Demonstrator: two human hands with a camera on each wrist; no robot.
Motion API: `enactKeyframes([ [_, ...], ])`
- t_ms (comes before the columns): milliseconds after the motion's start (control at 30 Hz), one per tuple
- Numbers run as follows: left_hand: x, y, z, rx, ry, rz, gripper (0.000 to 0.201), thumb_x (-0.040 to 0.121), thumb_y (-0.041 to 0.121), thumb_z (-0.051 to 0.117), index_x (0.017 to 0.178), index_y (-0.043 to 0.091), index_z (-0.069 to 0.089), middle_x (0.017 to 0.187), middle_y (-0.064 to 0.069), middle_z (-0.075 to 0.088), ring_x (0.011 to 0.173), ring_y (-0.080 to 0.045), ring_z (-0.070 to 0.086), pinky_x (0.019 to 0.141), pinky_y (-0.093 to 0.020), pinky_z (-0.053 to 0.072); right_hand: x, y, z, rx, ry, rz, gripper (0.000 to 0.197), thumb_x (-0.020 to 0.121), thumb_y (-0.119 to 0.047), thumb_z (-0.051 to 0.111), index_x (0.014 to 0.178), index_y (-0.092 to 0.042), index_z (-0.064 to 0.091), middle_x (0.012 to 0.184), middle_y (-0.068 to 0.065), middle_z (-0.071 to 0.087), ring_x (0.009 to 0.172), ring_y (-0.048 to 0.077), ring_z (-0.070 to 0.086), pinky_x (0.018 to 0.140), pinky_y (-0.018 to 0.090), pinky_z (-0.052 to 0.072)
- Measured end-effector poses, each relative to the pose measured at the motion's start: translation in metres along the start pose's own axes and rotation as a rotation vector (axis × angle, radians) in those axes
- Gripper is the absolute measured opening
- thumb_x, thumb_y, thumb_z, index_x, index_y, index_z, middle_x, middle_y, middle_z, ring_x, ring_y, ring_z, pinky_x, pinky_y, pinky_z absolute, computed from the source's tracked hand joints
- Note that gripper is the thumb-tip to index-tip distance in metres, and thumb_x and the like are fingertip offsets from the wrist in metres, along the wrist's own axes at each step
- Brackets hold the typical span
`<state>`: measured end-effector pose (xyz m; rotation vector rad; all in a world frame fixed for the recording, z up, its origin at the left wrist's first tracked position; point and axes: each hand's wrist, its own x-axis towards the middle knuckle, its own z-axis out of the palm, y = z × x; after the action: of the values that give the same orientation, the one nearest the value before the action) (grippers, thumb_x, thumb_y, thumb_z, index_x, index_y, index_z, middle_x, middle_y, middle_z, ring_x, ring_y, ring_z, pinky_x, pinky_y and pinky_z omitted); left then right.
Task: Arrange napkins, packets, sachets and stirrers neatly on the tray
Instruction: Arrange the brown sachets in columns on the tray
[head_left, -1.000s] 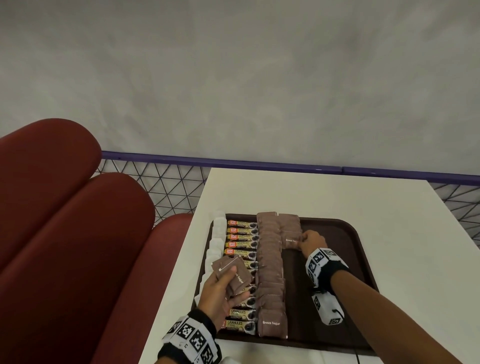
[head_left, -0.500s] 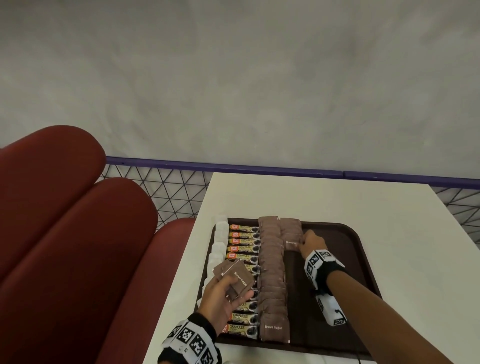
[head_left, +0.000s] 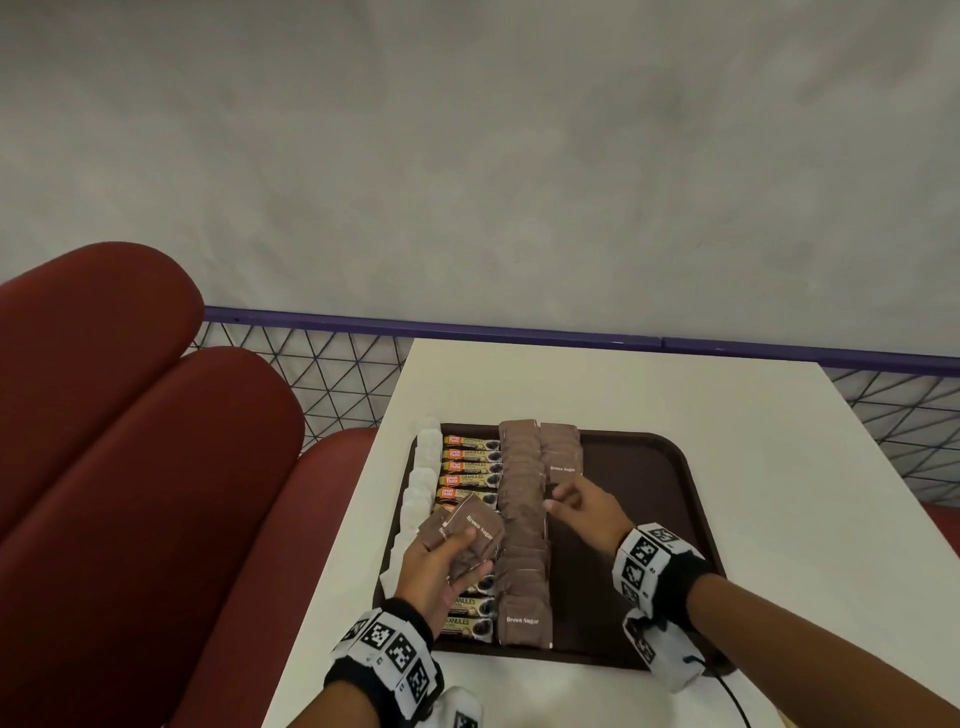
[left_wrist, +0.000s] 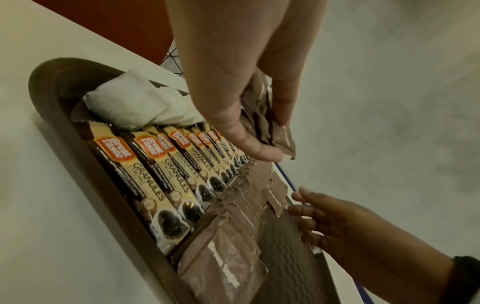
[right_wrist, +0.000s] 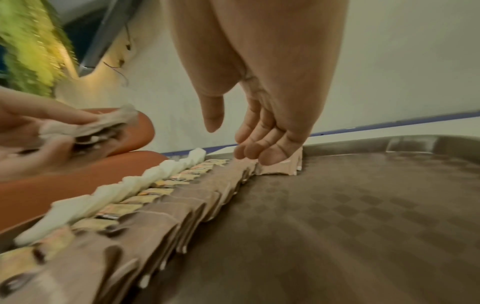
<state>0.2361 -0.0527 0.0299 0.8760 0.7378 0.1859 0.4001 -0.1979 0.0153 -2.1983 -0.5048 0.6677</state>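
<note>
A brown tray (head_left: 644, 467) lies on the white table. From its left edge run a line of white sachets (head_left: 423, 467), a column of coffee granule sticks (head_left: 470, 460), a long column of overlapping brown sugar packets (head_left: 522, 519) and a short column of brown sugar packets (head_left: 560, 452) at the far end. My left hand (head_left: 470, 551) holds a bunch of brown sugar packets (head_left: 480, 525) between thumb and fingers above the coffee sticks. My right hand (head_left: 561, 501) hovers just in front of the short column, fingers relaxed and empty, as the right wrist view confirms for the right hand (right_wrist: 233, 139).
The right half of the tray floor (right_wrist: 363, 205) is bare. The table (head_left: 675, 395) stretches beyond and to the right of the tray. A red padded bench (head_left: 130, 441) stands on the left, a purple rail with wire mesh (head_left: 467, 330) behind. A black cable (head_left: 727, 691) trails at the near edge.
My right hand has let go of the front packet of the short column and drawn back toward me. The left hand still holds its bunch of packets in about the same place.
</note>
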Motion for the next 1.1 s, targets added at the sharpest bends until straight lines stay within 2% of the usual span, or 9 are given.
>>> enactKeyframes([
  [67,-0.001,-0.003,0.003,0.016,-0.001,0.009,0.036,0.085,0.0,0.06,0.119,0.012,0.057,0.109,-0.017,0.067,0.086,-0.025,0.067,0.066,-0.033,0.059,-0.01,-0.006,0.003,0.034,-0.078,-0.06,0.017,0.089,-0.031,0.059,0.096,-0.017,0.054,0.097,-0.001,0.058,0.09,0.011,0.053,0.069,0.013,0.039],
  [167,-0.002,-0.005,0.006,0.034,-0.002,0.02,0.038,0.086,0.001,0.061,0.122,0.011,0.055,0.112,-0.019,0.066,0.086,-0.025,0.067,0.062,-0.03,0.06,-0.021,-0.017,0.011,0.105,-0.197,-0.128,0.018,0.089,-0.033,0.058,0.096,-0.017,0.055,0.094,-0.004,0.058,0.084,0.006,0.052,0.073,0.014,0.04],
  [233,-0.004,-0.007,0.008,0.053,-0.012,0.026,0.034,0.086,0.002,0.06,0.118,0.012,0.057,0.104,-0.016,0.068,0.082,-0.024,0.068,0.062,-0.03,0.059,-0.027,-0.023,0.019,0.164,-0.257,-0.146,0.014,0.088,-0.03,0.06,0.093,-0.018,0.054,0.088,-0.008,0.056,0.079,0.003,0.051,0.073,0.014,0.041],
  [367,-0.006,-0.01,0.012,0.08,-0.048,0.01,0.031,0.087,0.005,0.061,0.117,0.01,0.058,0.102,-0.017,0.069,0.085,-0.025,0.069,0.069,-0.033,0.058,-0.031,-0.023,0.032,0.283,-0.302,-0.179,0.015,0.084,-0.018,0.067,0.082,-0.019,0.052,0.087,0.003,0.058,0.084,0.016,0.055,0.079,0.029,0.046],
  [533,-0.005,-0.011,0.01,0.059,-0.048,-0.025,0.034,0.089,0.003,0.056,0.123,0.007,0.055,0.105,-0.02,0.068,0.087,-0.029,0.069,0.067,-0.034,0.059,-0.024,-0.018,0.034,0.371,-0.199,-0.124,0.02,0.078,-0.008,0.071,0.075,-0.019,0.055,0.08,0.0,0.061,0.079,0.015,0.057,0.08,0.03,0.046],
  [667,-0.001,-0.013,0.005,0.049,-0.031,-0.043,0.041,0.089,0.001,0.054,0.13,0.008,0.05,0.11,-0.024,0.067,0.091,-0.037,0.067,0.067,-0.036,0.059,-0.015,-0.012,0.024,0.416,-0.073,-0.045,0.019,0.081,-0.003,0.067,0.078,-0.015,0.053,0.084,0.005,0.061,0.076,0.016,0.058,0.067,0.023,0.05],
  [800,-0.001,-0.01,0.001,0.045,-0.035,-0.024,0.035,0.09,0.002,0.054,0.125,0.008,0.054,0.106,-0.02,0.068,0.083,-0.03,0.07,0.071,-0.036,0.059,0.002,0.0,0.003,0.256,0.153,0.046,0.012,0.084,-0.013,0.064,0.079,-0.013,0.053,0.091,0.015,0.064,0.082,0.026,0.059,0.076,0.037,0.048],
  [900,0.0,-0.007,-0.003,0.023,-0.023,-0.023,0.036,0.091,0.002,0.054,0.126,0.008,0.054,0.111,-0.021,0.067,0.084,-0.028,0.069,0.068,-0.034,0.06,0.014,0.006,-0.016,0.098,0.265,0.139,0.005,0.087,-0.013,0.06,0.089,-0.011,0.057,0.092,0.01,0.062,0.083,0.023,0.055,0.073,0.028,0.041],
  [1100,0.004,-0.001,-0.007,-0.013,-0.032,-0.036,0.033,0.091,0.002,0.053,0.123,0.009,0.055,0.107,-0.02,0.067,0.085,-0.03,0.068,0.064,-0.035,0.06,0.038,0.009,-0.026,-0.057,0.225,0.244,0.018,0.085,-0.006,0.059,0.102,-0.006,0.064,0.107,0.018,0.066,0.101,0.032,0.06,0.078,0.028,0.043],
])
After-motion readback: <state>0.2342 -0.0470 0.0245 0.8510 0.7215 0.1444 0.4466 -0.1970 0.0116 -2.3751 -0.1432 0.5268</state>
